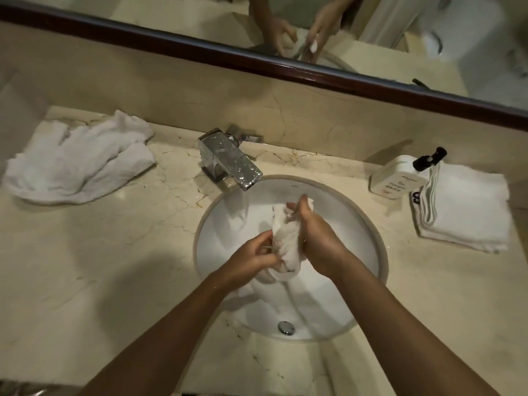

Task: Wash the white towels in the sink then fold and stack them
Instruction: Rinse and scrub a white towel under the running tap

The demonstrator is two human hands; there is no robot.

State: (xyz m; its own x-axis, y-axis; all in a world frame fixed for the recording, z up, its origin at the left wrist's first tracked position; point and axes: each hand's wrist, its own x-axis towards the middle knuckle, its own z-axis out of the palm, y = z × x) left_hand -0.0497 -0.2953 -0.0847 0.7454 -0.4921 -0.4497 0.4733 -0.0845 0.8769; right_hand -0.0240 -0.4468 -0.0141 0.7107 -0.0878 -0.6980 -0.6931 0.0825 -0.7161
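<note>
**Towel mid-wring over the sink: drips, slips and a mixed-up stack are the risks**

The towel (285,241) being washed is bunched into a thick roll and held above the middle of the sink (368,224), below the spout of the faucet (231,161). Both hands are closed around it: the left hand (254,254) grips the nearer end with fingers curled tight, and the right hand (317,238) wraps the farther end, a tuft of cloth poking out above its thumb. More white cloth lies in the bowl beneath the hands, toward the drain (286,328); whether it is a tail of the same towel or another one I cannot tell.

No water can be seen running from the faucet, so this looks like wringing rather than rinsing.

What could go wrong, as I judge it:

- A wet, soapy roll can slide out of a twisting grip and drop back into the bowl.
- If lifted out too soon, it would drip over the tabletop (114,252) and could wet the folded towels (468,207) to the right of the sink, just beside the soap bottle (395,177).
- The crumpled towels (80,161) left of the sink look unfolded; their state is unclear, so washed and unwashed pieces could be confused.
- Cloth over the drain might slow emptying.
</note>
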